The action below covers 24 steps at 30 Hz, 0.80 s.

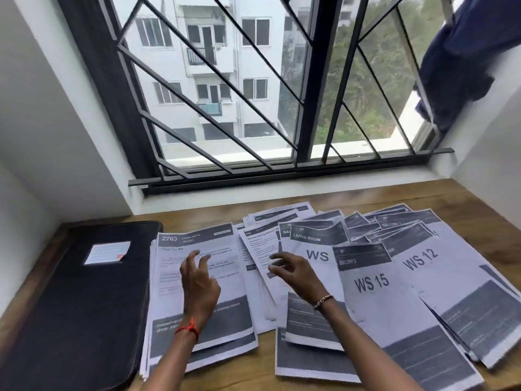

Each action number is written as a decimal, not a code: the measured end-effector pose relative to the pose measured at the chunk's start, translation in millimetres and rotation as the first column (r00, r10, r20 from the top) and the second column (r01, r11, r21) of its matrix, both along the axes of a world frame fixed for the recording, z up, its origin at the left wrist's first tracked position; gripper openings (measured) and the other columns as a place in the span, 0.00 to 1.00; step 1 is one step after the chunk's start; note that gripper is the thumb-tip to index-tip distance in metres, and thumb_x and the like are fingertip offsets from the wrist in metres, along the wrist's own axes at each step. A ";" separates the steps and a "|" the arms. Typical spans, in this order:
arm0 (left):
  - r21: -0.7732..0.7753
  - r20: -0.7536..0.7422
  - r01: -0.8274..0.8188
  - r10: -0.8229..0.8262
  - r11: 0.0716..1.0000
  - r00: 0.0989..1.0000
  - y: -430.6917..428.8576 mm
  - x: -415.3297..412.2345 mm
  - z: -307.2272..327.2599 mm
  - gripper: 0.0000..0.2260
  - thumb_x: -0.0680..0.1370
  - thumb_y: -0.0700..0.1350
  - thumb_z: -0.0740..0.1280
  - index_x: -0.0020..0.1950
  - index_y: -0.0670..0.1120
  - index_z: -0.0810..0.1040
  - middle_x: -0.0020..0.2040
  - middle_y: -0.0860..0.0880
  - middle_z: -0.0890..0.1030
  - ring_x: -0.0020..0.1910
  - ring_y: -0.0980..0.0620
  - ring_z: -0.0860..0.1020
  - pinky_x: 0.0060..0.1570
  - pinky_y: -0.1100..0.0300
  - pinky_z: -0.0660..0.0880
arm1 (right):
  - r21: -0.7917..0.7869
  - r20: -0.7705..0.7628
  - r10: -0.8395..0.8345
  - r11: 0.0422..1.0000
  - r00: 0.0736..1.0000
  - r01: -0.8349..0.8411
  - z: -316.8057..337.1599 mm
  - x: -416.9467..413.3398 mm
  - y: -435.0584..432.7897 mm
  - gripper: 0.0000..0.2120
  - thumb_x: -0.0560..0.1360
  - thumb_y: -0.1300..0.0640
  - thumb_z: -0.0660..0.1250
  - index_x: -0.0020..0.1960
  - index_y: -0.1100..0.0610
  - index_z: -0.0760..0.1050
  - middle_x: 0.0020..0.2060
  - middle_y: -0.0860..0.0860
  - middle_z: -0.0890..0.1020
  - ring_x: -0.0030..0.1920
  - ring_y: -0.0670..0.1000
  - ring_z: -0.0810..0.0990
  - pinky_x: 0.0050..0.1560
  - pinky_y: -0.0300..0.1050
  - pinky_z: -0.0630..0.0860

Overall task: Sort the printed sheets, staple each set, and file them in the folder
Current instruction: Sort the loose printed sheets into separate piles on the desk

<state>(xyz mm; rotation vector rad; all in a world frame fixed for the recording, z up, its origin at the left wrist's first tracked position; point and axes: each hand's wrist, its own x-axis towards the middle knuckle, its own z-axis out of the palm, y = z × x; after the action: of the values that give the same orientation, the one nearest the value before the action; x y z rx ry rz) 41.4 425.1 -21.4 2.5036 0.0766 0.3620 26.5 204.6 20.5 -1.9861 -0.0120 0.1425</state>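
I read left hand (198, 280) fingers spread, loosely bent, gripping nothing, over 2763 sheet (197, 241). Also right hand (296, 273) fingers relaxed, empty, over fanned printed sheets (380, 292). Closed black folder (84, 300) lies left of sheets on wooden desk (456, 193).

Readable so far: left sheet (234, 289) header says "2763", with what looks like "LIVING ROOM" beside it; body print is too blurred. Middle sheet (318, 244) header reads "LIVING ROOM", with large "WS" below and the number hidden. Front sheet (375, 294) header reads "BALCONY 3", with large "WS 15". Right sheet (431, 266) has large "WS 12"; its header is covered. Rear sheet (394, 223) header shows "BALCONY", number unclear. The label (108, 252) on the folder (84, 320) is ruled, with no legible writing.
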 end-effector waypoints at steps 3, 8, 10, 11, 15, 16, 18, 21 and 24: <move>-0.241 -0.006 0.226 -0.235 0.944 0.972 -60.4 -6.9 7.2 0.12 0.72 0.30 0.66 0.55 0.36 0.77 0.55 0.39 0.77 0.54 0.44 0.76 0.57 0.57 0.71 | 0.348 0.024 -0.057 0.936 0.998 0.045 36.7 -11.1 -26.7 0.07 0.75 0.66 0.65 0.52 0.67 0.77 0.38 0.60 0.83 0.36 0.53 0.83 0.37 0.43 0.80; -0.699 -0.339 0.248 -0.615 0.671 0.712 -157.9 -37.5 18.8 0.16 0.77 0.52 0.64 0.62 0.47 0.71 0.50 0.45 0.81 0.38 0.55 0.80 0.33 0.65 0.74 | 0.411 0.052 -0.415 0.838 0.909 0.359 45.4 -20.6 -108.0 0.10 0.69 0.56 0.65 0.44 0.62 0.80 0.33 0.58 0.83 0.31 0.54 0.81 0.32 0.43 0.76; -0.719 -0.367 0.229 -0.638 0.656 0.676 -187.7 -47.0 13.8 0.17 0.75 0.53 0.68 0.59 0.49 0.70 0.44 0.47 0.81 0.32 0.55 0.79 0.27 0.64 0.73 | 0.316 0.085 -0.545 0.809 0.834 0.496 33.3 -24.6 -138.6 0.06 0.71 0.58 0.67 0.39 0.56 0.81 0.31 0.55 0.82 0.31 0.48 0.79 0.34 0.43 0.73; -0.716 -0.371 0.221 -0.629 0.662 0.683 -200.8 -51.0 12.5 0.15 0.74 0.50 0.70 0.56 0.48 0.71 0.41 0.48 0.81 0.30 0.55 0.79 0.25 0.64 0.73 | 0.265 0.102 -0.604 0.782 0.791 0.563 25.9 -26.3 -154.0 0.07 0.72 0.61 0.67 0.37 0.55 0.81 0.31 0.53 0.82 0.31 0.46 0.78 0.35 0.43 0.72; -0.777 -0.335 0.152 -0.606 0.610 0.721 -228.9 -52.9 8.2 0.06 0.70 0.38 0.70 0.47 0.45 0.79 0.37 0.49 0.83 0.31 0.54 0.80 0.30 0.54 0.79 | 0.053 0.056 -0.657 0.754 0.752 0.655 4.7 -32.4 -207.1 0.01 0.73 0.63 0.68 0.43 0.59 0.78 0.38 0.56 0.80 0.41 0.54 0.77 0.37 0.42 0.69; -0.805 -0.317 0.126 -0.598 0.580 0.736 -231.8 -51.8 8.9 0.06 0.69 0.39 0.69 0.45 0.46 0.80 0.38 0.50 0.84 0.35 0.52 0.81 0.34 0.51 0.80 | -0.021 0.022 -0.642 0.766 0.766 0.642 -2.2 -32.6 -219.5 0.03 0.72 0.61 0.68 0.45 0.60 0.77 0.42 0.56 0.79 0.44 0.55 0.76 0.40 0.42 0.68; -0.846 -0.288 0.087 -0.588 0.526 0.755 -234.9 -48.4 9.6 0.07 0.70 0.38 0.68 0.45 0.47 0.81 0.40 0.51 0.85 0.40 0.50 0.82 0.40 0.49 0.79 | -0.115 -0.053 -0.614 0.787 0.787 0.606 -14.1 -32.4 -238.4 0.10 0.73 0.56 0.69 0.51 0.60 0.74 0.48 0.55 0.77 0.49 0.54 0.75 0.46 0.42 0.67; -0.878 -0.326 -0.038 -0.538 0.478 0.777 -238.9 -41.5 10.6 0.10 0.76 0.33 0.63 0.48 0.47 0.79 0.42 0.48 0.83 0.43 0.48 0.80 0.41 0.49 0.78 | -0.059 -0.176 -0.581 0.812 0.794 0.581 -23.9 -30.1 -253.4 0.19 0.71 0.50 0.71 0.57 0.60 0.73 0.51 0.54 0.79 0.52 0.55 0.78 0.48 0.45 0.72; -0.915 -0.341 -0.155 -0.511 0.372 0.789 -247.0 -36.5 12.3 0.09 0.78 0.35 0.61 0.50 0.46 0.78 0.47 0.45 0.83 0.45 0.46 0.80 0.38 0.53 0.78 | 0.086 -0.243 -0.527 0.825 0.814 0.559 -23.2 -27.4 -266.0 0.12 0.71 0.56 0.72 0.50 0.63 0.78 0.48 0.59 0.81 0.46 0.55 0.80 0.43 0.44 0.77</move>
<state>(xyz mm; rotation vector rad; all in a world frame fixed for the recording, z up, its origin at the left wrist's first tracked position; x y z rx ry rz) 4.9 178.2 -9.1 1.3234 0.1732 -0.5053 -0.9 -61.4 -2.7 -1.7349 0.6662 -0.0257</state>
